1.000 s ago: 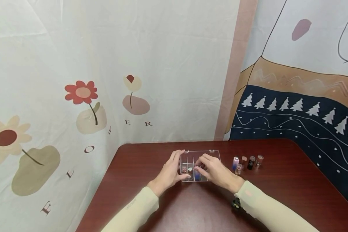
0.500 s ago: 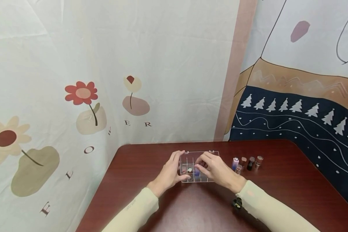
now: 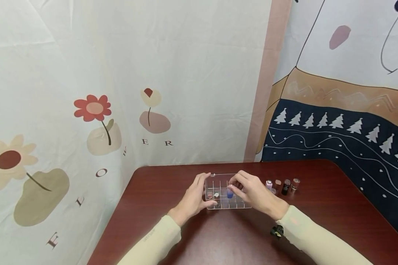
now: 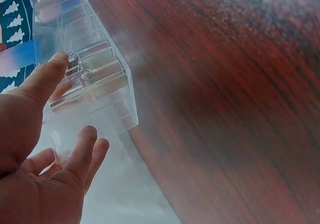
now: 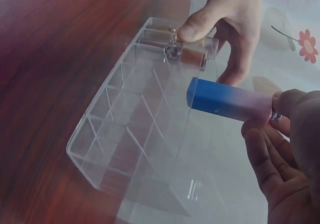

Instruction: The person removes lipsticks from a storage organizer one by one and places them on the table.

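Note:
A clear divided box (image 3: 220, 208) stands on the table, two small tubes in compartments at its left end. My left hand (image 3: 194, 195) holds that end, thumb on the near side and fingers at the far side; the left wrist view shows the thumb on the box (image 4: 111, 104). Between thumb and fingertips my right hand (image 3: 257, 191) pinches a blue-and-pink tube (image 3: 230, 193) by its pink end. In the right wrist view the tube (image 5: 225, 100) is tilted, its blue end at the open side of the box (image 5: 107, 91).
Right of the box, beyond my right hand, stand a pink-topped tube (image 3: 269, 184), a brown-topped one (image 3: 278, 184), a dark one (image 3: 286, 187) and a clear-capped one (image 3: 295, 184). A printed curtain (image 3: 199, 92) hangs behind the brown table (image 3: 172, 176).
My right hand has lifted the blue-and-pink tube a little and moved it to the right over the box. My left hand keeps its hold on the box end.

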Demonstrator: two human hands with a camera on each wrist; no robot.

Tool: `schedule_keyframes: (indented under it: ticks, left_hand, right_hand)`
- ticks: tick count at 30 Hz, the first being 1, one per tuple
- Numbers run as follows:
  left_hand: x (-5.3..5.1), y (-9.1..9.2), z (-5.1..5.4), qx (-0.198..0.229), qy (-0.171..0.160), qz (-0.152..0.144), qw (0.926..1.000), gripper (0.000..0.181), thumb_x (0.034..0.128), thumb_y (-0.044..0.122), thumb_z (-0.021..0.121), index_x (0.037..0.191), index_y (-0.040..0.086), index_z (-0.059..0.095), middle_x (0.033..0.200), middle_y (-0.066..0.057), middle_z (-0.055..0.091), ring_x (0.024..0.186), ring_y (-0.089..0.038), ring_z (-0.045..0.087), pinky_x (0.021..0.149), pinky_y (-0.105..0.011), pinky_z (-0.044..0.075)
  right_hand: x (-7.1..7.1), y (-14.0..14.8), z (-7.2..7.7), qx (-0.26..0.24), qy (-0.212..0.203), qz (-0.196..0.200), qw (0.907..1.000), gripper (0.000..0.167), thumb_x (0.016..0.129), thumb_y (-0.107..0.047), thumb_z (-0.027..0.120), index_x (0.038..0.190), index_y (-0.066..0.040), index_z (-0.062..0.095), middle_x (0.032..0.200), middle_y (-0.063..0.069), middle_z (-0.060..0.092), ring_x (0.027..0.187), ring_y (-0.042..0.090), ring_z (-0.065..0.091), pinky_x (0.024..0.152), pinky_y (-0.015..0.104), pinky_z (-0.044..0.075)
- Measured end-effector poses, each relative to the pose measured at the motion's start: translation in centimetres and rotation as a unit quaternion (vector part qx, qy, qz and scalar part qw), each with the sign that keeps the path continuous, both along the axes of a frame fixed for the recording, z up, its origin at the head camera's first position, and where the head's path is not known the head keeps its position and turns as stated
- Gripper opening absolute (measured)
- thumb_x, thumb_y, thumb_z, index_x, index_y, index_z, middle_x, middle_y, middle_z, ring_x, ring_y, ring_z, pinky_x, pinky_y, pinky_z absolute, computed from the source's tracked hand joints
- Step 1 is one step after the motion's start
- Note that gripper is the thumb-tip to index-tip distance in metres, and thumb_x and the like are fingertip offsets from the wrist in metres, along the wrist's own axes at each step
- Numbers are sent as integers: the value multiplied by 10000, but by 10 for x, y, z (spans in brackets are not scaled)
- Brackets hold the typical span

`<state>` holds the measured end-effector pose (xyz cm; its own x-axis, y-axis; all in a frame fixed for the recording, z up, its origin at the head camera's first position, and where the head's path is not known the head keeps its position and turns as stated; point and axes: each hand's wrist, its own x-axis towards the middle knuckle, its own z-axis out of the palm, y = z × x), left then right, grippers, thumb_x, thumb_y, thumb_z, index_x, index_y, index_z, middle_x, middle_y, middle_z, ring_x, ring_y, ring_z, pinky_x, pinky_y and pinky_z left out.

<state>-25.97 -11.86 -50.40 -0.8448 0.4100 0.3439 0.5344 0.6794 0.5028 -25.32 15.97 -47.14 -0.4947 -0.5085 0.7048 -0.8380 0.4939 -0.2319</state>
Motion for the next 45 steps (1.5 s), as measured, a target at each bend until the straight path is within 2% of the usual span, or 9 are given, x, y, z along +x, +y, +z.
schedule_keyframes:
  ticks: [14,17,22,26,29,33,38,45]
  left_hand:
    - [0,-1,1,-69,69,-21,10000,1086,838,222,1084,1695,-19,463,1650,-197,555,1011,-217,748,982,-439,705]
    - [0,-1,1,-35,74,-58,9999,1079,836,208,1084,1688,-21,463,1648,-207,549,1024,-247,770,976,-434,713]
    - [-1,-1,0,43,-102,-109,9999,1079,861,201,1069,1710,-3,434,1678,-214,523,1148,-338,833,1039,-452,722]
    - [-1,-1,-1,112,-220,-109,9996,1077,877,191,1058,1723,4,418,1688,-205,515,1207,-358,831,1071,-462,711]
    - [-1,-1,-1,140,-237,-109,9996,1079,876,182,1058,1726,16,414,1690,-198,513,1222,-360,831,1078,-458,708]
    - [-1,-1,-1,126,-238,-102,9996,1082,877,184,1057,1728,25,409,1687,-195,512,1208,-356,833,1065,-458,713]
    - [0,-1,-1,99,-257,-94,9996,1080,879,189,1056,1728,17,411,1689,-199,511,1205,-356,830,1072,-464,710]
    - [0,-1,-1,83,-106,-122,9998,1082,850,195,1075,1703,-4,440,1666,-212,531,1131,-366,827,1020,-484,724]
  right_hand:
    - [4,24,14,-35,-180,-247,9995,284,917,31,957,1112,-79,784,1023,0,737,817,26,702,704,219,687]
    - [5,28,16,-81,-85,-270,9996,297,906,40,962,1115,-75,785,1023,13,746,815,38,707,705,244,699]
    - [6,34,17,-155,-14,-322,9994,339,880,52,976,1129,-81,787,1022,10,756,810,44,710,724,184,680]
    - [6,40,17,-195,29,-362,9991,352,863,62,983,1116,-86,788,1009,3,748,800,46,706,708,199,680]
    - [5,45,18,-192,101,-443,9988,346,856,59,990,1103,-81,792,1004,4,748,799,50,705,730,153,662]
    - [5,51,19,-177,165,-555,9982,354,848,53,999,1104,-82,794,1003,1,751,804,55,695,756,99,634]
    - [7,60,21,-203,175,-565,9980,384,820,70,1009,1101,-72,789,998,-5,746,796,67,708,697,183,662]
    - [9,76,25,-105,231,-856,9960,392,811,67,1015,1102,-67,790,995,0,746,798,68,721,716,158,661]
